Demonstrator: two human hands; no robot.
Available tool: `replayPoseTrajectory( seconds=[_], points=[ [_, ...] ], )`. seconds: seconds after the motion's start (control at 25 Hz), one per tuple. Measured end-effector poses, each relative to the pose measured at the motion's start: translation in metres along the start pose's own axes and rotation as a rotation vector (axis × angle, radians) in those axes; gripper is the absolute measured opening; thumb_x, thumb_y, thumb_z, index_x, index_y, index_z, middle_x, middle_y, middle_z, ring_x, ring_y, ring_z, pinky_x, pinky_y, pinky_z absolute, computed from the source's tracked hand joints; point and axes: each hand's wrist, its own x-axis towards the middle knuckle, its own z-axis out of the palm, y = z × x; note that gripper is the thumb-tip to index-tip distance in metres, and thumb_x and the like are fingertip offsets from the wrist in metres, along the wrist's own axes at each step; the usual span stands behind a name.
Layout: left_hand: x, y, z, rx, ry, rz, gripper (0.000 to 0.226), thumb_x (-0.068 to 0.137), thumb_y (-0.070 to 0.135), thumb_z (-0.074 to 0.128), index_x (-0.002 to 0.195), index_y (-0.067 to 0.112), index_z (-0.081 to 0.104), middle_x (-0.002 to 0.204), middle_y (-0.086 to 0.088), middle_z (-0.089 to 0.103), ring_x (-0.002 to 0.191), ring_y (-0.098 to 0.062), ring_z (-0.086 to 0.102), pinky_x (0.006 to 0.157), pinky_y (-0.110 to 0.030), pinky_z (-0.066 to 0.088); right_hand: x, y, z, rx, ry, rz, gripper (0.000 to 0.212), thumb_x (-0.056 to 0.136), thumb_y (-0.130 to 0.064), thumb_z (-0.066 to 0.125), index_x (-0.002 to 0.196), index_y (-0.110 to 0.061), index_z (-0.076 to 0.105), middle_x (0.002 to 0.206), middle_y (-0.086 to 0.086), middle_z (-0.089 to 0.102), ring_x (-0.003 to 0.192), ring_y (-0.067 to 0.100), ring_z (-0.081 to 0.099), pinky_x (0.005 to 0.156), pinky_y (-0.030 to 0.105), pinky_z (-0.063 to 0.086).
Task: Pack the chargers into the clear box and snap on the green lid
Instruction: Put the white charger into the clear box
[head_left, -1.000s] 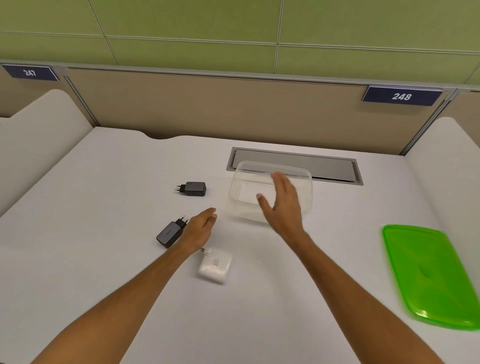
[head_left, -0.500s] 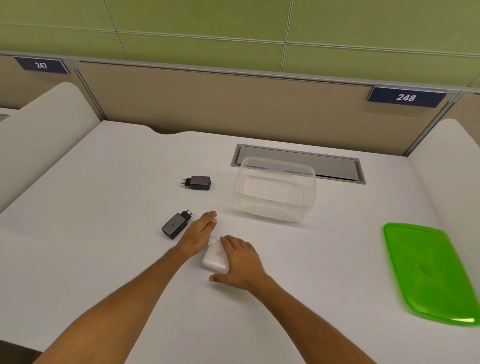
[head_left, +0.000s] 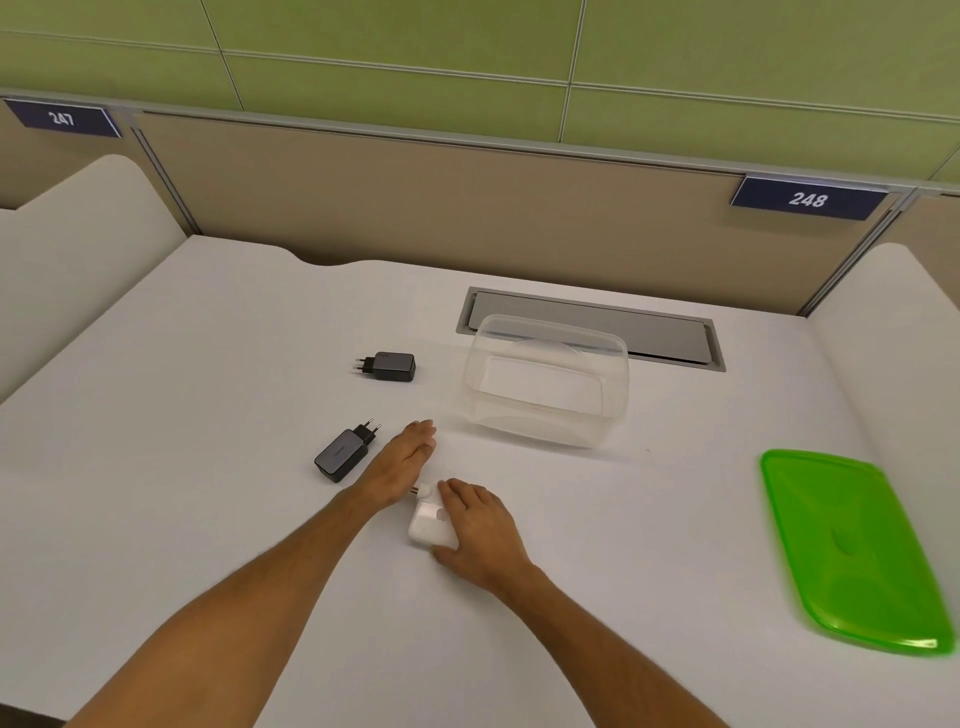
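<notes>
Chargers number three on the white desk (head_left: 208, 519) — two black ones (head_left: 387, 366) (head_left: 343, 454) and one white charger (head_left: 428, 525). One empty clear box (head_left: 545, 387), one green lid (head_left: 852, 551) apart. Right hand (head_left: 480, 535) clamps the white charger, half hiding it; left hand (head_left: 400, 467) lies flat, fingers together.

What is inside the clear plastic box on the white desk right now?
Nothing: the clear plastic box looks empty, its walls and floor showing through. The two black chargers and white charger lie outside on the desk; nothing covers its interior.
</notes>
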Motion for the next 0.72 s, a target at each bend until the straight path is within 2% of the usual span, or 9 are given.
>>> replayPoseTrajectory(
  seconds=[0.12, 0.28, 0.4, 0.52, 0.72],
  points=[
    [0.003, -0.002, 0.003, 0.089, -0.014, 0.020, 0.045, 0.102, 0.026, 0.031, 0.146, 0.014, 0.029, 0.157, 0.000, 0.022, 0.146, -0.012, 0.013, 0.120, -0.030, 0.008, -0.005, 0.015, -0.002, -0.005, 0.054, 0.004, 0.081, 0.073, -0.040, 0.070, 0.141, -0.007, 0.041, 0.143, 0.010, 0.049, 0.125, 0.031, 0.050, 0.101, 0.039, 0.043],
    [0.008, -0.013, 0.007, 0.330, -0.050, 0.095, 0.047, 0.103, 0.026, 0.025, 0.148, 0.013, 0.019, 0.159, 0.001, 0.012, 0.147, -0.012, 0.004, 0.120, -0.029, 0.000, -0.010, 0.033, -0.018, -0.023, 0.163, 0.029, 0.077, 0.068, -0.042, 0.070, 0.134, -0.007, 0.050, 0.136, 0.009, 0.055, 0.116, 0.030, 0.056, 0.087, 0.037, 0.052],
    [0.010, -0.023, 0.012, 0.546, -0.060, 0.137, 0.059, 0.098, 0.043, 0.015, 0.150, 0.014, 0.010, 0.160, 0.003, 0.003, 0.147, -0.012, -0.002, 0.118, -0.029, -0.004, -0.008, 0.042, -0.033, -0.042, 0.261, 0.047, 0.077, 0.066, -0.047, 0.069, 0.131, -0.010, 0.052, 0.131, 0.007, 0.058, 0.112, 0.027, 0.058, 0.079, 0.035, 0.055],
    [0.009, -0.032, 0.020, 0.754, 0.013, 0.186, 0.079, 0.082, 0.056, -0.002, 0.150, 0.015, 0.005, 0.160, 0.004, -0.001, 0.147, -0.014, -0.003, 0.119, -0.033, -0.002, 0.001, 0.047, -0.050, -0.067, 0.373, 0.022, 0.076, 0.064, -0.049, 0.069, 0.128, -0.009, 0.055, 0.125, 0.007, 0.060, 0.106, 0.025, 0.059, 0.078, 0.032, 0.054],
    [0.007, -0.033, 0.026, 0.852, 0.078, 0.199, 0.075, 0.086, 0.054, 0.000, 0.150, 0.015, 0.002, 0.161, 0.003, 0.000, 0.148, -0.015, -0.002, 0.120, -0.038, 0.001, 0.025, 0.049, -0.082, -0.082, 0.516, 0.017, 0.077, 0.066, -0.049, 0.071, 0.128, -0.006, 0.054, 0.124, 0.012, 0.060, 0.104, 0.028, 0.058, 0.085, 0.035, 0.051]
  ],
)
